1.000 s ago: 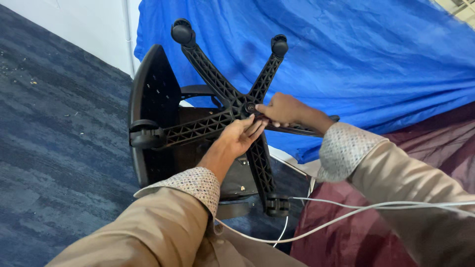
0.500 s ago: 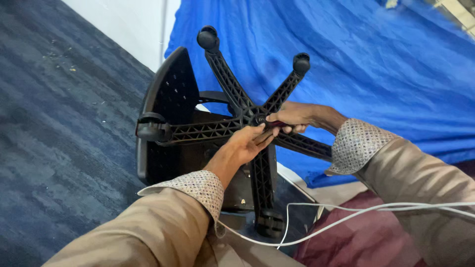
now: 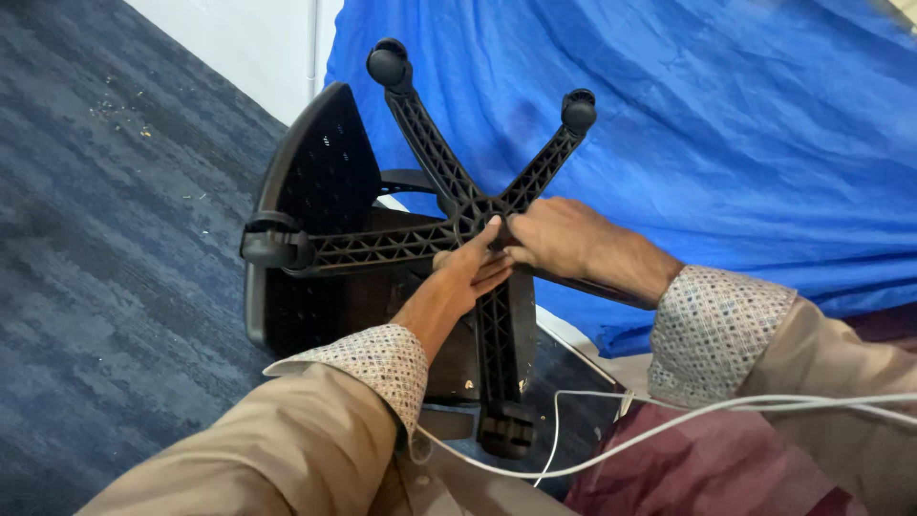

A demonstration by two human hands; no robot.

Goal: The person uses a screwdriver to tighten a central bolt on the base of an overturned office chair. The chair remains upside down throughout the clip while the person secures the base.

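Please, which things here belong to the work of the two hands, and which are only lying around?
In the work:
- left hand, at the hub
- right hand, on the hub
- black star base with casters
- overturned chair seat

Lying about:
- blue sheet
- white cable
- maroon cloth
- grey carpet

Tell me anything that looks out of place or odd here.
The office chair lies tipped over on the carpet, its black star base facing up. Both hands, left hand and right hand, rest at the hub. Small crumbs litter the carpet. A white cable trails across the lap.
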